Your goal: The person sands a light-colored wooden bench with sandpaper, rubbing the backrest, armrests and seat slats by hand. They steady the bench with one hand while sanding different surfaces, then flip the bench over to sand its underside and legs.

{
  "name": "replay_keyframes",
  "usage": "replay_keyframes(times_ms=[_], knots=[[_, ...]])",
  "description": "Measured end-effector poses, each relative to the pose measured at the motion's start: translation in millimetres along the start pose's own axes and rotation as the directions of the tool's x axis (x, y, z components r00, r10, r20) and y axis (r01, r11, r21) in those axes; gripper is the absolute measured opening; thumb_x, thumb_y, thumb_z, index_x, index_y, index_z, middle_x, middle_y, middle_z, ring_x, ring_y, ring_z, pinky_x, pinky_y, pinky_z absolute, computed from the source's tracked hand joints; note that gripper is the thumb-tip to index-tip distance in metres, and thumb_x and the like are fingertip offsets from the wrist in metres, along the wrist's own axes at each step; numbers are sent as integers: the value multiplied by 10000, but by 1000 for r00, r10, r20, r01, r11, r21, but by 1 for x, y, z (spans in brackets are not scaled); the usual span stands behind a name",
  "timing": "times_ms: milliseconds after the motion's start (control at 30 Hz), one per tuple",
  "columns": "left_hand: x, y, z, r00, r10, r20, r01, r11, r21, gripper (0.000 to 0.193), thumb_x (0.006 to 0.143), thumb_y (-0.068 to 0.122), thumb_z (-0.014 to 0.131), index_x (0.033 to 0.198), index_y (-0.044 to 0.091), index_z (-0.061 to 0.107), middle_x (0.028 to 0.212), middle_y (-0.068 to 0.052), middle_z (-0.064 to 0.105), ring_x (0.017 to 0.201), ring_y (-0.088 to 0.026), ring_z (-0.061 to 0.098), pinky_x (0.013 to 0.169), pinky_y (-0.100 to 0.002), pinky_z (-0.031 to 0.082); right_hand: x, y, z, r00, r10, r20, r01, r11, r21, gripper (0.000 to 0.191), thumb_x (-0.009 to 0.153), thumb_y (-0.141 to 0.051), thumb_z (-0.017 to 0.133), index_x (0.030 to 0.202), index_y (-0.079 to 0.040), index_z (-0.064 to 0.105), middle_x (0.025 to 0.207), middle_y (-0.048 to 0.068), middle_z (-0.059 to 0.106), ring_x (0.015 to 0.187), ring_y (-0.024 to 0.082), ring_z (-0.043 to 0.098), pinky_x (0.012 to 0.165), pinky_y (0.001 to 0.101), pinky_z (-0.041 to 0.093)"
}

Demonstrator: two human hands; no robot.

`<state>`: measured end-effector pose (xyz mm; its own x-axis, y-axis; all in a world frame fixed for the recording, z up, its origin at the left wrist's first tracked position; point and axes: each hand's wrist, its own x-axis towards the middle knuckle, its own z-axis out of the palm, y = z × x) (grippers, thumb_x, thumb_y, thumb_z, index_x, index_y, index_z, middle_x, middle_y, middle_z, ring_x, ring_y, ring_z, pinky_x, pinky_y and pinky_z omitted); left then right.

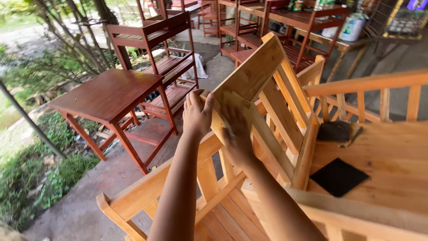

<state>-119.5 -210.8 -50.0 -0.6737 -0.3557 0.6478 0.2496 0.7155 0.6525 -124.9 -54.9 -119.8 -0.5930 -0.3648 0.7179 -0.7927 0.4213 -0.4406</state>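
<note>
Both forearms fill the bottom of my feed, reaching up to the raw pine chair frame tipped on its side across other unfinished pieces. Going left to right: at 9 o'clock there's a red-stained table with a stained shelf unit behind it, well apart from the hands. Left hand is curled over the frame's near edge, fingers wrapped on it, steadying. Right hand lies flat on the board face and looks blurred; I can't tell if there's abrasive paper under the palm. At 3 o'clock two dark sanding sheets sit on a bare bench seat. My guess is smoothing is midway: wood looks clean but nothing here is stained yet. Room's tight, rails and slats crowd both sides, open space only toward 9 o'clock.
</note>
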Motion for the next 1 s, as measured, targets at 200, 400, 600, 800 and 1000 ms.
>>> replay_keyframes(times_ms=[200,400,600,800,1000], knots=[[-17,-33,-39,986,-39,162,41,999,-10,555,1020,525,462,1366,94,505,1404,-129,541,1320,-350,494,1086,-466,386,-34,-55,44,972,191,-136,-205,974,-94,602,1092,-300,349,1607,0,266,1688,218,211,1533,451,172,1232,548,158],[-31,-57,-65,973,18,230,-9,999,-41,568,1055,462,439,1461,65,434,1526,-154,457,1406,-377,419,1140,-457,350,-65,-78,57,942,271,-200,-287,956,-59,529,1083,-283,349,1565,-67,384,1661,166,338,1549,388,287,1252,488,254],[-29,-73,-70,973,-37,228,55,996,-71,556,1033,439,481,1452,74,447,1527,-182,433,1378,-419,405,1118,-475,347,-74,-85,75,954,204,-219,-241,958,-157,601,1058,-329,383,1566,-8,366,1621,182,363,1509,392,292,1195,502,262],[-15,-94,-80,967,24,253,22,984,-177,436,1058,348,500,1395,74,543,1410,-202,552,1282,-430,543,1075,-460,459,-75,-89,83,852,472,-228,-500,863,-81,521,1082,-415,365,1490,-121,502,1595,171,434,1502,361,356,1238,475,288],[-8,-116,-96,978,4,210,53,962,-269,448,936,322,682,1289,51,633,1310,-222,576,1203,-394,581,1010,-438,459,-46,-104,132,902,299,-310,-375,900,-222,524,1067,-335,404,1487,-35,495,1559,246,427,1428,457,322,1133,574,217]])
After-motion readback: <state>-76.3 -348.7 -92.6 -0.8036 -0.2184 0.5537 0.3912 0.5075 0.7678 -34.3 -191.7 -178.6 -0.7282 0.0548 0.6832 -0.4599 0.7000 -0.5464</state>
